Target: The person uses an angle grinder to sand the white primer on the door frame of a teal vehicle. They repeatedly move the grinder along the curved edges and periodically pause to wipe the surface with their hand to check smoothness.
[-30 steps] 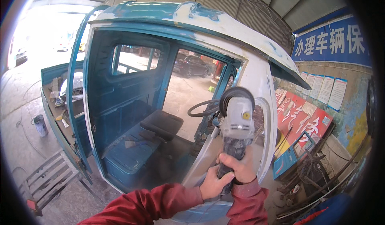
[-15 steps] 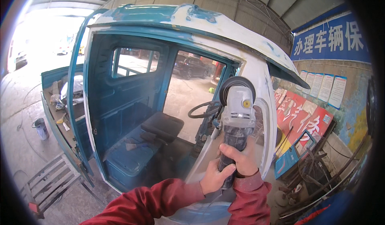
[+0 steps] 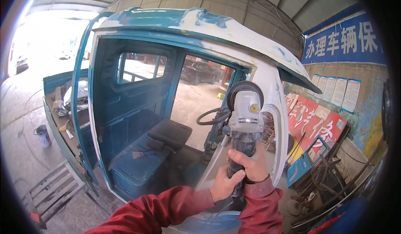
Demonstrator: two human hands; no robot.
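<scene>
An angle grinder [image 3: 246,108] with a grey head and black body stands upright before me, its round black pad [image 3: 259,88] at the top. My right hand [image 3: 255,164] wraps round the black body, and my left hand [image 3: 223,184] is closed round the handle's lower end. Behind the pad is the white front pillar [image 3: 272,81] of a small blue vehicle cab [image 3: 125,108]; whether they touch I cannot tell. The cab's roof [image 3: 163,16] shows patches of white and blue.
Inside the cab are a dark seat [image 3: 170,133], a brush [image 3: 142,154] and a steering wheel [image 3: 213,116]. To the left stand a slatted metal rack [image 3: 56,188] and a bucket [image 3: 43,136]. Red boards [image 3: 313,119] and scrap parts [image 3: 321,173] line the right wall.
The grinder and its pad have shifted slightly left against the pillar, with both hands still round it. The cab sits a little lower in view.
</scene>
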